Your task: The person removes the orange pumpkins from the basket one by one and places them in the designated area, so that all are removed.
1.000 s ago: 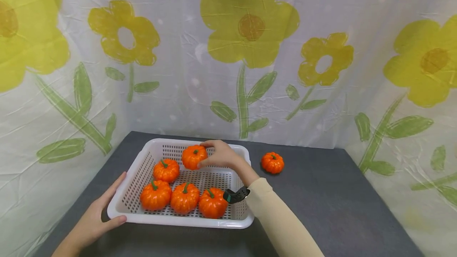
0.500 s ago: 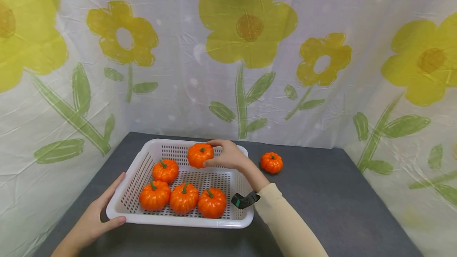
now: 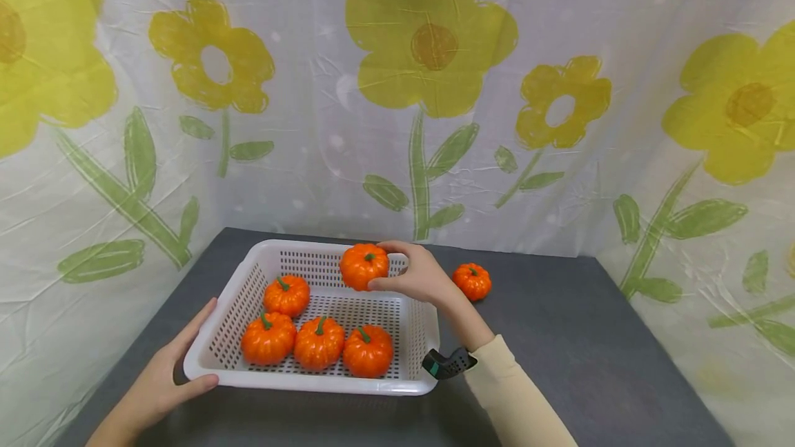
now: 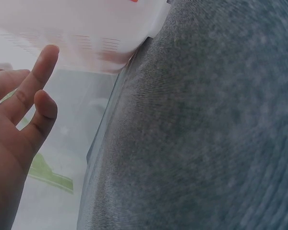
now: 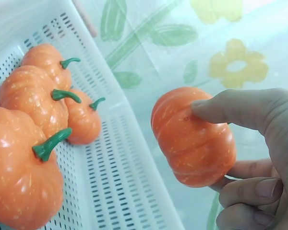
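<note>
My right hand (image 3: 419, 274) pinches a small orange toy pumpkin (image 3: 364, 267) between thumb and fingers, held up over the back right part of a white plastic basket (image 3: 298, 381). In the right wrist view the thumb lies across this pumpkin (image 5: 192, 139), with fingers at its far side. My left hand (image 3: 163, 378) is at the basket's front left corner, its fingers reaching along the left side and its thumb by the front rim. Seen from the left wrist, these fingers are spread near the basket wall (image 4: 86, 45). Several more pumpkins (image 3: 318, 343) with green stems sit inside the basket.
Another orange pumpkin (image 3: 472, 282) lies on the dark grey table (image 3: 577, 336), right of the basket and behind the right forearm. A white curtain (image 3: 298, 123) printed with yellow flowers surrounds the table at the back and sides. A black band (image 3: 448, 363) circles the right wrist.
The right hand has moved right and slightly up with its pumpkin, from over the basket's middle toward its back right corner. The left hand and the basket stay put.
</note>
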`<move>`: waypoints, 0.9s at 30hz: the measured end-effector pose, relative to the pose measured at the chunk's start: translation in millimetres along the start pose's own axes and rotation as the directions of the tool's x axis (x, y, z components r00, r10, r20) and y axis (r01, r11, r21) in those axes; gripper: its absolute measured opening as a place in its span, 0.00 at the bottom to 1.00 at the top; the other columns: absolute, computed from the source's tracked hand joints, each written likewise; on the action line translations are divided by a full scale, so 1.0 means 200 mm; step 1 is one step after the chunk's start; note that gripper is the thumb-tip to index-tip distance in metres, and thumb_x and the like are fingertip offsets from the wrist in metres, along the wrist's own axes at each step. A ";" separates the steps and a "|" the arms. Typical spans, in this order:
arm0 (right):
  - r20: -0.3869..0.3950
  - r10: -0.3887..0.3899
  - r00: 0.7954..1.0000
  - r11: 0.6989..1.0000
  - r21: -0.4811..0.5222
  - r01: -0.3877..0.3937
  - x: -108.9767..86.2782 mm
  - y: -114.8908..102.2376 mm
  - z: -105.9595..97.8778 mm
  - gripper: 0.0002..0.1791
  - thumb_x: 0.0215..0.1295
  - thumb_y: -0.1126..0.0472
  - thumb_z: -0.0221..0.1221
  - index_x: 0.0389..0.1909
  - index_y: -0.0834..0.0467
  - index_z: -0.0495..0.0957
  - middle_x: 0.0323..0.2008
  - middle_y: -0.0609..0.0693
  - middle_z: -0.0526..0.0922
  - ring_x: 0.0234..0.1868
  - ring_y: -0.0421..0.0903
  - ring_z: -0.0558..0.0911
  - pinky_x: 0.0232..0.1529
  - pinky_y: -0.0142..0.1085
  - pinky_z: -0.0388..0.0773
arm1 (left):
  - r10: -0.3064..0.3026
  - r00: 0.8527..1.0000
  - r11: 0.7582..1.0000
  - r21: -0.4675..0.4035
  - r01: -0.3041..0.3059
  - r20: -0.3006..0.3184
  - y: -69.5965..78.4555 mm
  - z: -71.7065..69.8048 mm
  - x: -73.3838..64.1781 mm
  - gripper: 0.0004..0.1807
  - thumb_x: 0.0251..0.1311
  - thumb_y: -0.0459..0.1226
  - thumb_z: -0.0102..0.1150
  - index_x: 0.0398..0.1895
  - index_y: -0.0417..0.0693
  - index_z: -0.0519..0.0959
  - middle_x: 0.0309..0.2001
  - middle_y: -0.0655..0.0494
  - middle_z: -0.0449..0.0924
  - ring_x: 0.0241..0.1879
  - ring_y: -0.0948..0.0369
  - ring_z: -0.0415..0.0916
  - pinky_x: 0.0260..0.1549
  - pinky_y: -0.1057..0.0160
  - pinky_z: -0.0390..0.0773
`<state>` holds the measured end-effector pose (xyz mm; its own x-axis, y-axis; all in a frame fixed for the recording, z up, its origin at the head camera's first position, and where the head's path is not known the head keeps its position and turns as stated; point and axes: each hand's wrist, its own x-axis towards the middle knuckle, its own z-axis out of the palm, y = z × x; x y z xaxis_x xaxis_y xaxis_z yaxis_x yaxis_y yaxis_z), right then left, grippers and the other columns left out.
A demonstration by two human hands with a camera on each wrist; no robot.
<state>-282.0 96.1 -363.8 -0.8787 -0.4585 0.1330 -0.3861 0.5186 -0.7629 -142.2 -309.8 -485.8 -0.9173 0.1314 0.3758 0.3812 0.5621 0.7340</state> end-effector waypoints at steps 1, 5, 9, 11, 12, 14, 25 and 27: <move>-0.007 0.003 1.000 1.000 0.003 -0.003 -0.01 0.00 -0.01 0.40 0.56 0.50 0.77 0.71 0.54 0.78 0.66 0.53 0.81 0.60 0.54 0.82 0.61 0.55 0.79 | -0.001 1.000 1.000 0.002 0.001 0.000 0.00 0.00 0.00 0.57 0.54 0.32 0.72 0.87 0.51 0.53 0.75 0.91 0.53 0.62 0.88 0.62 0.52 0.82 0.66; -0.030 0.025 0.999 1.000 0.018 -0.024 -0.06 0.02 -0.04 0.40 0.57 0.51 0.77 0.71 0.53 0.77 0.67 0.53 0.81 0.30 0.45 0.81 0.39 0.42 0.83 | -0.014 1.000 1.000 0.027 0.014 -0.001 -0.01 0.00 0.00 0.57 0.55 0.34 0.73 0.87 0.52 0.53 0.75 0.93 0.52 0.61 0.89 0.61 0.51 0.79 0.68; -0.060 0.038 0.998 0.999 0.038 -0.035 -0.11 0.04 -0.06 0.40 0.57 0.51 0.76 0.72 0.52 0.77 0.48 0.49 0.87 0.15 0.41 0.63 0.26 0.36 0.71 | -0.017 1.000 0.999 0.031 0.017 -0.001 -0.01 0.00 0.00 0.57 0.55 0.34 0.73 0.87 0.52 0.52 0.74 0.94 0.52 0.61 0.89 0.61 0.50 0.78 0.70; -0.069 0.041 0.997 0.998 0.047 -0.038 -0.14 0.05 -0.07 0.40 0.58 0.51 0.76 0.72 0.52 0.77 0.29 0.46 0.80 0.14 0.41 0.59 0.23 0.35 0.66 | -0.011 1.000 1.000 0.022 0.011 0.002 -0.01 0.00 0.00 0.57 0.55 0.33 0.73 0.87 0.53 0.52 0.75 0.93 0.52 0.61 0.89 0.61 0.50 0.79 0.69; -0.073 0.044 0.996 0.998 0.050 -0.040 -0.15 0.06 -0.08 0.40 0.58 0.51 0.76 0.72 0.53 0.76 0.24 0.45 0.77 0.13 0.41 0.58 0.22 0.34 0.64 | -0.008 1.000 1.000 0.018 0.008 0.002 -0.01 0.00 0.00 0.57 0.55 0.33 0.73 0.87 0.53 0.52 0.75 0.93 0.52 0.62 0.89 0.61 0.50 0.80 0.69; -0.089 0.050 0.995 0.997 0.060 -0.045 -0.18 0.07 -0.09 0.40 0.58 0.52 0.75 0.73 0.53 0.75 0.22 0.44 0.73 0.13 0.41 0.56 0.20 0.34 0.61 | 0.000 1.000 1.000 0.008 0.000 0.005 -0.01 0.00 -0.01 0.57 0.55 0.32 0.72 0.87 0.52 0.52 0.75 0.92 0.52 0.62 0.88 0.62 0.50 0.81 0.68; -0.240 0.055 0.969 0.998 0.038 -0.048 -0.33 0.15 -0.18 0.39 0.57 0.54 0.77 0.71 0.53 0.77 0.15 0.45 0.64 0.16 0.39 0.61 0.21 0.33 0.64 | -0.056 0.998 0.998 0.038 0.056 0.020 -0.01 -0.01 -0.01 0.56 0.59 0.35 0.72 0.88 0.54 0.50 0.74 0.95 0.49 0.62 0.91 0.58 0.50 0.76 0.73; -0.263 0.049 0.964 0.998 0.039 -0.040 -0.35 0.17 -0.20 0.39 0.57 0.54 0.77 0.71 0.55 0.77 0.24 0.49 0.76 0.21 0.40 0.68 0.25 0.33 0.69 | -0.059 0.998 0.998 0.036 0.059 0.023 -0.01 -0.01 -0.01 0.56 0.59 0.35 0.71 0.88 0.53 0.50 0.74 0.95 0.49 0.62 0.91 0.58 0.50 0.75 0.73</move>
<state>-243.6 174.2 -374.0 -0.9395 -0.2267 0.2570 -0.3391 0.5083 -0.7916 -141.5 -312.2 -486.4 -0.9408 0.1163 0.3185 0.3224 0.5980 0.7338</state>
